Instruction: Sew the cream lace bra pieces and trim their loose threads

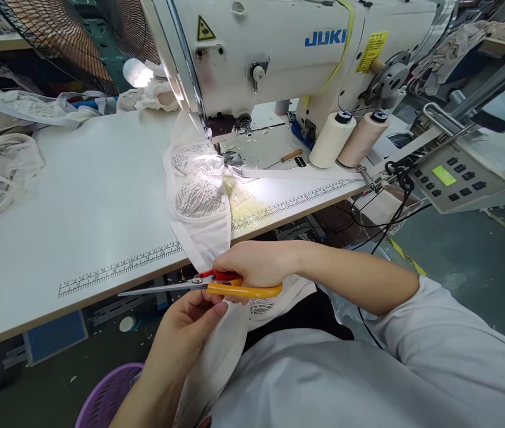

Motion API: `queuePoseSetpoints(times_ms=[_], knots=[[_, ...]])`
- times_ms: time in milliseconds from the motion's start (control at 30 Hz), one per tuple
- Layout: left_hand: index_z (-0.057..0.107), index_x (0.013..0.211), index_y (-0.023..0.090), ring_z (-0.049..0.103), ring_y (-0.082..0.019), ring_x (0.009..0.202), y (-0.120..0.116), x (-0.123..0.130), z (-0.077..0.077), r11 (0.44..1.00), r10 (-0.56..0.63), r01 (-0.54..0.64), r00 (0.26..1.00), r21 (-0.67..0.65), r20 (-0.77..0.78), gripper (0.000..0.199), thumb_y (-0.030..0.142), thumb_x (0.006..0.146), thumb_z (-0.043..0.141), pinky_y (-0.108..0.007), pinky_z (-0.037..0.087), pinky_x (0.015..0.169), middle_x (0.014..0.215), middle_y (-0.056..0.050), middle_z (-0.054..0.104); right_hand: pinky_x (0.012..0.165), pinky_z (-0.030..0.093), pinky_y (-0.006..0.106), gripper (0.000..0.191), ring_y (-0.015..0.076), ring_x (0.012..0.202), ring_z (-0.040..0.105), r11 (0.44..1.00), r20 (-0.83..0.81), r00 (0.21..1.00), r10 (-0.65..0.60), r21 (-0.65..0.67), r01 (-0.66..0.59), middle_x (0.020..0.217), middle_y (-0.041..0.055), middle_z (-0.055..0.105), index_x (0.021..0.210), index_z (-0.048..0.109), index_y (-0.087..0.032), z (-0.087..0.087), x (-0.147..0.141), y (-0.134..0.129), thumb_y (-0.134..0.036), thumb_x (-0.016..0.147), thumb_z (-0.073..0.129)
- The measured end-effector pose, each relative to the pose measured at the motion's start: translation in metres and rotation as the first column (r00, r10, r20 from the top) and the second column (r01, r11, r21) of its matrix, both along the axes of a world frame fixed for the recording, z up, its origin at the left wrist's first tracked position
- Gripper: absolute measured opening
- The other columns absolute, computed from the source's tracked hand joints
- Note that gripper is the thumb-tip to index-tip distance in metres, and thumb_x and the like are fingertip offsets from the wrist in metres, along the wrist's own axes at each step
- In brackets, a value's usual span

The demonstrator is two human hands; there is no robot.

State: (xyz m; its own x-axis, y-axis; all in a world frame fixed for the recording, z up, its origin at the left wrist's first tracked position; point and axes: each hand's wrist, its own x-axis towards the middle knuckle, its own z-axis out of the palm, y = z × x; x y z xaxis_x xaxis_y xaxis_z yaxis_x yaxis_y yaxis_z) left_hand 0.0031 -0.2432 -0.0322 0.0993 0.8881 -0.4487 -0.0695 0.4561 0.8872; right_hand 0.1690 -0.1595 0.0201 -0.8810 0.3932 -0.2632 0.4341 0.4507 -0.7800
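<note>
Scissors with orange handles [245, 290] are in my right hand [263, 264], their long blades pointing left and looking closed. A small red-handled tool [220, 275] also shows under the fingers of that hand. Just below, my left hand [190, 327] pinches white fabric [223, 345] between thumb and fingers. The fabric hangs over my lap. A white lace bra [201, 193] lies on the table edge under the sewing machine [279, 47], its lower part reaching down to my hands.
Two thread cones [332, 139] stand right of the needle area, near a wooden-handled tool [291, 156]. A control box [460, 175] is at the right. More garments [2, 172] lie at the left. A purple basket [109, 395] stands on the floor.
</note>
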Motion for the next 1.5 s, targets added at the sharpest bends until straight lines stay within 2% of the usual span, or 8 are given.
queuePoseSetpoints(times_ms=[200, 333, 433, 500, 567, 833, 1100, 1500], knots=[[0.067, 0.074, 0.019, 0.062, -0.02, 0.076, 0.001, 0.0, -0.001, 0.999, 0.034, -0.034, 0.999, -0.011, -0.005, 0.029, 0.036, 0.054, 0.079, -0.029, 0.049, 0.073, 0.075, -0.003, 0.069, 0.053, 0.033, 0.024, 0.017, 0.0113, 0.057, 0.042, 0.987, 0.024, 1.0, 0.009, 0.163, -0.013, 0.065, -0.0012, 0.049, 0.067, 0.039, -0.018, -0.004, 0.0, 0.0, -0.021, 0.074, 0.054], [0.069, 0.076, 0.019, 0.063, -0.02, 0.073, 0.001, -0.001, -0.005, 0.993, -0.019, 0.025, 0.998, -0.112, 0.06, 0.031, 0.037, 0.053, 0.08, -0.029, 0.05, 0.068, 0.071, -0.003, 0.068, 0.053, 0.033, 0.024, 0.018, 0.0111, 0.057, 0.042, 0.986, 0.008, 1.0, -0.015, 0.164, 0.014, 0.067, -0.0006, 0.049, 0.068, 0.038, -0.018, -0.01, 0.001, -0.003, -0.021, 0.074, 0.054], [0.066, 0.067, 0.019, 0.058, -0.014, 0.061, -0.001, -0.002, -0.007, 0.994, 0.008, 0.001, 0.997, -0.11, 0.079, 0.026, 0.037, 0.054, 0.079, -0.023, 0.046, 0.057, 0.065, 0.0, 0.065, 0.053, 0.035, 0.023, 0.021, 0.0117, 0.06, 0.045, 0.975, -0.092, 0.977, -0.195, 0.094, 0.203, 0.069, -0.001, 0.05, 0.071, 0.039, -0.019, -0.017, 0.008, -0.014, -0.028, 0.074, 0.058], [0.062, 0.063, 0.018, 0.052, -0.01, 0.052, -0.003, -0.003, -0.006, 0.993, 0.046, -0.036, 0.995, -0.112, 0.085, 0.026, 0.038, 0.056, 0.077, -0.019, 0.04, 0.049, 0.059, 0.002, 0.062, 0.056, 0.039, 0.023, 0.024, 0.0121, 0.066, 0.049, 0.924, -0.245, 0.893, -0.377, -0.026, 0.382, 0.074, -0.0005, 0.05, 0.075, 0.039, -0.019, -0.024, 0.017, -0.027, -0.032, 0.075, 0.059], [0.06, 0.061, 0.017, 0.047, -0.008, 0.047, -0.004, -0.004, -0.005, 0.988, 0.088, -0.076, 0.992, -0.133, 0.088, 0.029, 0.039, 0.055, 0.077, -0.017, 0.035, 0.044, 0.055, 0.003, 0.058, 0.059, 0.042, 0.023, 0.027, 0.0113, 0.066, 0.05, 0.882, -0.34, 0.813, -0.472, -0.174, 0.439, 0.076, -0.0004, 0.05, 0.078, 0.039, -0.019, -0.033, 0.028, -0.042, -0.035, 0.075, 0.06], [0.057, 0.058, 0.016, 0.043, -0.007, 0.045, -0.01, -0.005, -0.001, 0.974, 0.181, -0.171, 0.982, -0.151, 0.055, 0.035, 0.042, 0.049, 0.079, -0.016, 0.033, 0.044, 0.053, 0.004, 0.056, 0.049, 0.035, 0.023, 0.039, 0.0115, 0.057, 0.041, 0.955, -0.029, 0.968, -0.248, -0.178, 0.239, 0.064, -0.0017, 0.042, 0.069, 0.035, -0.02, -0.075, 0.04, -0.085, -0.055, 0.073, 0.054], [0.056, 0.06, 0.018, 0.044, -0.008, 0.046, -0.015, -0.006, -0.005, 0.966, 0.248, -0.245, 0.968, -0.082, 0.024, 0.037, 0.046, 0.051, 0.079, -0.016, 0.034, 0.044, 0.054, 0.004, 0.056, 0.049, 0.03, 0.022, 0.038, 0.0103, 0.054, 0.037, 0.964, 0.019, 0.972, -0.235, -0.125, 0.235, 0.065, -0.0017, 0.043, 0.069, 0.034, -0.02, -0.069, 0.039, -0.084, -0.054, 0.075, 0.05], [0.056, 0.06, 0.018, 0.042, -0.007, 0.048, -0.019, 0.001, -0.016, 0.975, 0.212, -0.208, 0.976, -0.08, 0.047, 0.035, 0.044, 0.053, 0.079, -0.015, 0.035, 0.045, 0.054, 0.006, 0.053, 0.047, 0.029, 0.022, 0.032, 0.0092, 0.051, 0.035, 0.96, 0.061, 0.963, -0.262, -0.082, 0.267, 0.061, -0.0021, 0.044, 0.066, 0.036, -0.019, -0.063, 0.025, -0.082, -0.045, 0.077, 0.052]])
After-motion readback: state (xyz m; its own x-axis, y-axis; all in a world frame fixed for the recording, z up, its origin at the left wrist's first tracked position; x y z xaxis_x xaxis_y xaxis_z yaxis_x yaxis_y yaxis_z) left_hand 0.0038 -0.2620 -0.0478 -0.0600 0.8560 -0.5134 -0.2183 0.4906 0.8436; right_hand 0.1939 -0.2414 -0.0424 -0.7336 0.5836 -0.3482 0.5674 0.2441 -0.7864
